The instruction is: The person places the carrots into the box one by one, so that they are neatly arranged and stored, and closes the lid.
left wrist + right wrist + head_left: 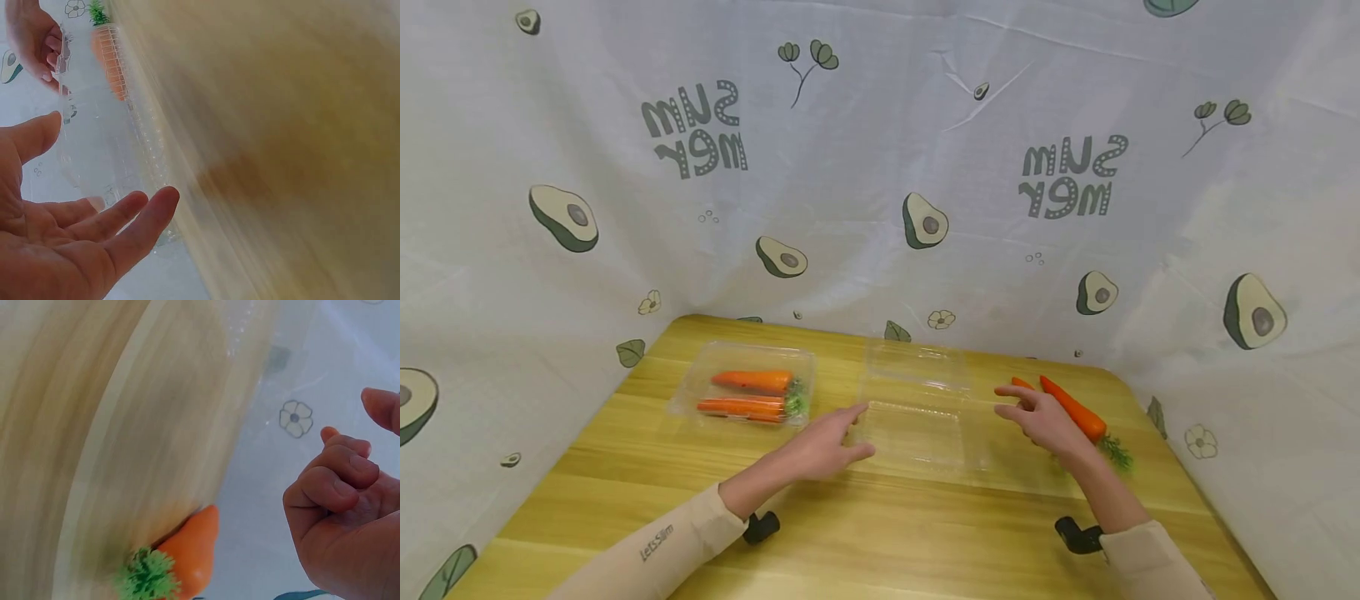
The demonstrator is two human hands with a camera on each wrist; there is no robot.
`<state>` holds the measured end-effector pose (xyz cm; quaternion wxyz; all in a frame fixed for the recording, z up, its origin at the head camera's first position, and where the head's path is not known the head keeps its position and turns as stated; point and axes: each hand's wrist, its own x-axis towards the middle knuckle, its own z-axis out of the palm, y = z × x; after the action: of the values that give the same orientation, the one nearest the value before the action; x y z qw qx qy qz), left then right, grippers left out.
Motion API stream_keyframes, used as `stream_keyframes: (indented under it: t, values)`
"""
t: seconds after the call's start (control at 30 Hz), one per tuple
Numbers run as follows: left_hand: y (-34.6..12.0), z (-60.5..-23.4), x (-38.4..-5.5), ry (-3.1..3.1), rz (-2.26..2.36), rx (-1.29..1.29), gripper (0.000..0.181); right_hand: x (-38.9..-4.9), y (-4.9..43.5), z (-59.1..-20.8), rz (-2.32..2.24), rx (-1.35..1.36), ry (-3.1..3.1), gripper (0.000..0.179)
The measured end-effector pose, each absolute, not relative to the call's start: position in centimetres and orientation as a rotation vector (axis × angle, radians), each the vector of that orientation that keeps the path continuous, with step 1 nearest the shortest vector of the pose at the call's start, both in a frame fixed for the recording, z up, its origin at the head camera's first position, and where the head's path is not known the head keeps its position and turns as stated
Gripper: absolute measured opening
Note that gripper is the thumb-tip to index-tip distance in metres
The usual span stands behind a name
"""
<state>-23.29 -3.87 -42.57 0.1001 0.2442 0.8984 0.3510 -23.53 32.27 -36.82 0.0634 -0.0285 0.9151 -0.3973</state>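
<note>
A clear plastic clamshell box (916, 437) stands on the table with its lid (917, 362) folded back, and no food shows in it. At its left side is my left hand (827, 443), fingers spread and thumb apart, holding nothing; the left wrist view shows the fingertips (164, 199) overlapping the clear plastic (103, 144). My right hand (1041, 421) hovers to the right of the box, its index finger and thumb apart and the other fingers loosely curled around nothing. Beside and partly behind it lie orange carrots (1078, 410) with green tops; one carrot (194, 553) shows in the right wrist view.
Another clear box (696, 367) on the left holds several carrots (752, 382) with green tops. The wooden table (880, 542) ends at a pale cloth (850, 167) printed with avocados, which hangs behind and at both sides.
</note>
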Motion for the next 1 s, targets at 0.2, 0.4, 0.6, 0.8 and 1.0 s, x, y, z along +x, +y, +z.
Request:
stream_keyframes:
  t: [0.2,0.4,0.6,0.8,1.0]
  values:
    - [-3.6,-42.2,-23.2,2.681,1.048,0.663,0.075,-23.6,34.1,-37.3,-1.221,0.003,2.768,0.058]
    - [-3.5,-42.1,-23.2,2.708,1.06,0.629,0.075,-24.0,35.6,-37.7,-1.185,0.049,2.797,0.069]
    - [-3.6,-42.1,-23.2,2.703,1.081,0.608,0.075,-24.1,37.0,-38.1,-1.184,0.113,2.786,0.071]
    - [-3.5,-42.1,-23.2,2.704,1.099,0.587,0.075,-23.9,38.3,-38.2,-1.167,0.136,2.838,0.07]
    - [-3.5,-42.1,-23.3,2.705,1.085,0.586,0.075,-23.6,39.6,-38.4,-1.12,0.197,2.85,0.074]
